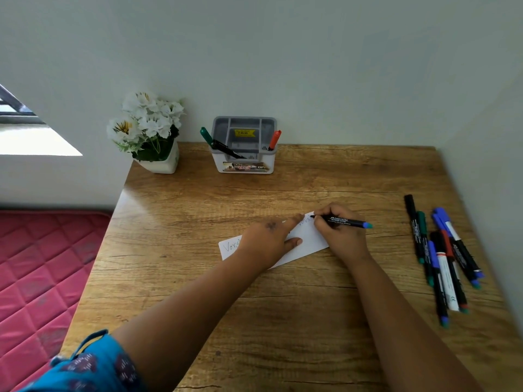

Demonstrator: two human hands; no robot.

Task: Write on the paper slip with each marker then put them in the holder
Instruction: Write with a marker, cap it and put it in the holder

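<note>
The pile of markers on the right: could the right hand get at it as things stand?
Probably yes, once freed. The right hand grips a blue-capped marker at the paper slip; only bare table lies between it and the pile of markers.

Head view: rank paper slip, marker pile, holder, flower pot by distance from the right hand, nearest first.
1. Paper slip: under the right hand, touching it.
2. Marker pile: on the table to its right.
3. Holder: at the table's back edge, ahead and left.
4. Flower pot: back-left corner, farthest.
</note>
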